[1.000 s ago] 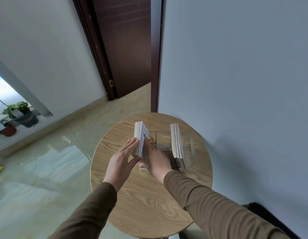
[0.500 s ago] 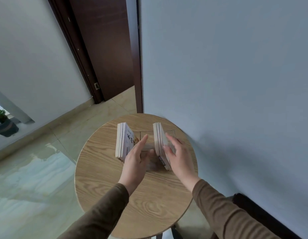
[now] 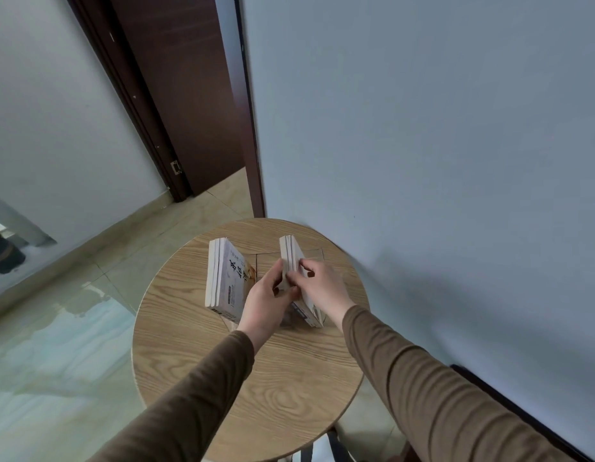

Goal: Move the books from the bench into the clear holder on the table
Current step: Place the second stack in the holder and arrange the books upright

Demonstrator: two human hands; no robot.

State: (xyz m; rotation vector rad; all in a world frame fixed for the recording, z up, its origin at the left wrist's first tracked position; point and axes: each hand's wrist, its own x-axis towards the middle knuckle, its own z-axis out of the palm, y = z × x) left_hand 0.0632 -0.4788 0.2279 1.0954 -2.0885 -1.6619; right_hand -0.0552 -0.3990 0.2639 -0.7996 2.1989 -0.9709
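closing on right book stack (image 3: 291, 261): left hand (image 3: 267, 300) and right hand (image 3: 322, 285) both grip it, upright in clear holder (image 3: 317, 255) on tabletop (image 3: 256, 378). left book stack (image 3: 224, 278) upright beside. bench unseen; likely near done.

On the round light-wood tabletop (image 3: 249, 388) in front of me, the clear plastic holder (image 3: 314, 255) sits toward the far side, near the wall on my right. A pale paperback stack with black lettering (image 3: 227, 278) stands upright at the holder's left end; a second pale paperback stack (image 3: 291, 253) stands at its right end, a gap between them. My left hand (image 3: 266, 303) is in that gap, touching the right stack; my right hand (image 3: 324, 290) is on that stack's other side. The dark wooden door (image 3: 186, 95) lies beyond the tabletop
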